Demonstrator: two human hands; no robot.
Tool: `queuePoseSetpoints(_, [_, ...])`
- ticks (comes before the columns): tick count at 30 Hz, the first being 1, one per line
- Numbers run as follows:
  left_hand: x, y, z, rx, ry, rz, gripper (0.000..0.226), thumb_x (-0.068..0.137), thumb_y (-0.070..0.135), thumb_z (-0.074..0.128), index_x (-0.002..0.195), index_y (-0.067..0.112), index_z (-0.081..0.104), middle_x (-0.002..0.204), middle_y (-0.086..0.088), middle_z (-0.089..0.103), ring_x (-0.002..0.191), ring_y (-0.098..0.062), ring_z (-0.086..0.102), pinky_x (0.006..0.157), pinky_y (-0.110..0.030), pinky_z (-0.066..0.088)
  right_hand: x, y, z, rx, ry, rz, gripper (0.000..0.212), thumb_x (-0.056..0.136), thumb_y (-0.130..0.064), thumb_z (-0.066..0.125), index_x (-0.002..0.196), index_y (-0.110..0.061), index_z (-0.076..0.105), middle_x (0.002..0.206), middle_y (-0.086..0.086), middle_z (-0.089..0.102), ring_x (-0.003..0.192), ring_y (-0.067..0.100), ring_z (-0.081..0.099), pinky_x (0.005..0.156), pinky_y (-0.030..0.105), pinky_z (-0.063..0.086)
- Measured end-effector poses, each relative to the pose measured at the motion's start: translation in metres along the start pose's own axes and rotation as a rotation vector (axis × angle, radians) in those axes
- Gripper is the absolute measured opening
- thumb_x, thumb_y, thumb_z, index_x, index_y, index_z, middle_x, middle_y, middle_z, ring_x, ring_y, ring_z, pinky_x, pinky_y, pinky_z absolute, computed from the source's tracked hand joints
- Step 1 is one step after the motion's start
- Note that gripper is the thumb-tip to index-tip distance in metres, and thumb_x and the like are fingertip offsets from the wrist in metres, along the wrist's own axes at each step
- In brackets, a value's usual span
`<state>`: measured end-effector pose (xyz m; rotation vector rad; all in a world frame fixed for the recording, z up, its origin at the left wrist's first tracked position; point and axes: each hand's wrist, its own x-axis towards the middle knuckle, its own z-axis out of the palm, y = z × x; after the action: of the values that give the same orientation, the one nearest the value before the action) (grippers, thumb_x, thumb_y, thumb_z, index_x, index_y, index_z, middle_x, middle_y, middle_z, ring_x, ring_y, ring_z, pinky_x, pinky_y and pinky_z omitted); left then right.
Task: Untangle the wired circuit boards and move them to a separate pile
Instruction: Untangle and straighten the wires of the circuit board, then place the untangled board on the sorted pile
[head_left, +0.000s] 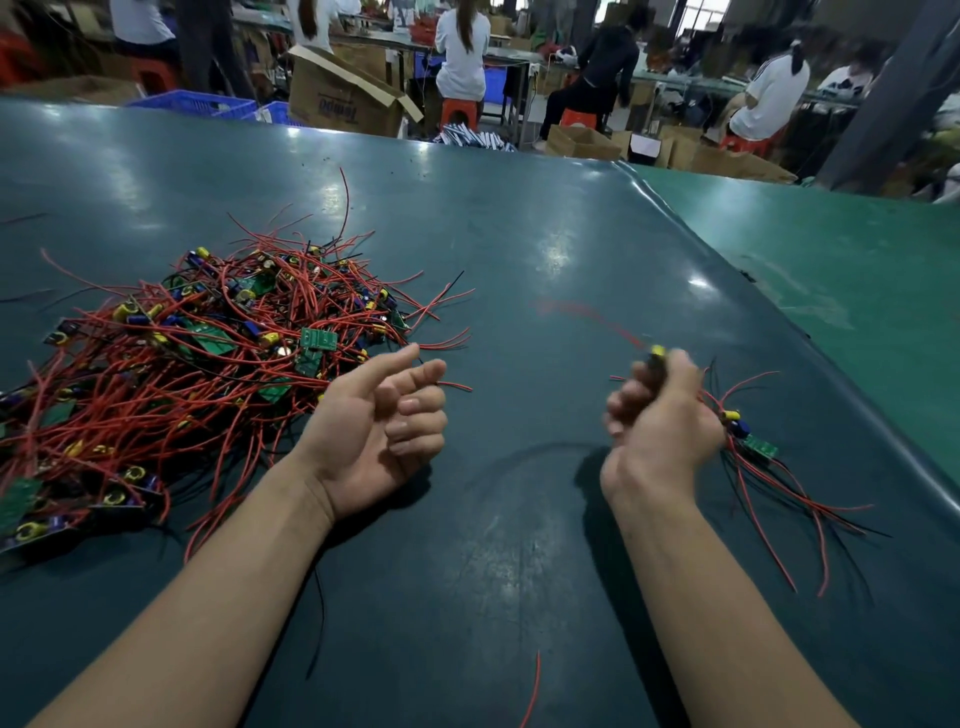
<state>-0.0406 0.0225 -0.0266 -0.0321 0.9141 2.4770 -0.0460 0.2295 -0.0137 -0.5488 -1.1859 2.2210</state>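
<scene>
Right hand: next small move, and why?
Probably lower the right hand and release its wired board onto the small pile just beside it on the table. The board looks clear of the big tangle, and the left hand is empty, fingers loosely curled, near that tangle.

Big tangled heap of red-wired green boards (208, 353) at left; small separate pile (769, 457) right, one board (657, 358) seemingly hand-held.

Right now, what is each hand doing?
Left hand: open, palm up, holding nothing.
Right hand: gripping a blurred wired circuit board.
</scene>
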Motion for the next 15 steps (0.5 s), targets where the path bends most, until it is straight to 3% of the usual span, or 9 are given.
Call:
queuePoseSetpoints(2, [0.0,0.002,0.0,-0.023,0.011,0.053,0.025,0.09,0.035,0.053,0.088,0.012,0.059,0.061,0.006,0.03,0.044,-0.005,0.026,0.041,-0.017,0.019,0.006,-0.002,-0.004,0.121,0.171,0.041,0.032,0.098,-0.034,0.055,0.073,-0.014,0.057,0.048,-0.005,0.056,0.034,0.008,0.042,0.035,0.016,0.026])
queuePoseSetpoints(4, [0.0,0.002,0.001,-0.029,0.043,0.084,0.023,0.089,0.034,0.054,0.091,0.012,0.06,0.063,0.005,0.034,0.049,-0.007,0.027,0.043,-0.017,0.023,0.008,0.001,-0.008,0.093,0.234,0.052,0.031,0.097,-0.039,0.057,0.079,-0.013,0.057,0.06,-0.001,0.059,0.037,0.008,0.044,0.037,0.017,0.029])
queuePoseSetpoints(7, [0.001,0.001,0.0,-0.034,0.072,0.115,0.025,0.085,0.032,0.057,0.098,0.011,0.062,0.067,0.002,0.041,0.053,-0.01,0.029,0.046,-0.019,0.029,0.007,0.008,-0.008,0.023,0.241,0.093,0.022,0.097,-0.027,0.056,0.08,-0.015,0.053,0.071,0.001,0.056,0.037,0.008,0.042,0.037,0.015,0.027])
queuePoseSetpoints(11, [0.004,0.0,0.0,0.033,0.17,0.208,0.019,0.084,0.026,0.059,0.095,0.011,0.061,0.065,0.002,0.045,0.052,-0.011,0.032,0.043,-0.02,0.028,0.009,0.008,-0.005,-0.029,0.202,0.091,0.014,0.095,-0.015,0.051,0.082,-0.016,0.05,0.072,0.001,0.053,0.037,0.009,0.037,0.038,0.016,0.024])
queuePoseSetpoints(13, [0.006,-0.006,0.0,0.435,0.374,0.473,0.006,0.091,0.017,0.06,0.087,0.012,0.06,0.06,0.003,0.048,0.048,-0.011,0.035,0.041,-0.02,0.029,0.01,0.01,-0.005,-0.07,0.156,0.065,0.012,0.095,-0.013,0.052,0.083,-0.016,0.05,0.069,0.0,0.054,0.036,0.009,0.037,0.038,0.016,0.024])
queuePoseSetpoints(15, [0.007,-0.016,-0.005,1.156,0.565,0.87,0.01,0.09,0.013,0.065,0.081,0.013,0.063,0.06,0.004,0.054,0.051,-0.009,0.046,0.049,-0.019,0.038,0.009,0.013,-0.003,-0.11,0.099,0.028,0.012,0.095,-0.014,0.051,0.084,-0.016,0.05,0.064,-0.002,0.054,0.035,0.009,0.037,0.037,0.016,0.024])
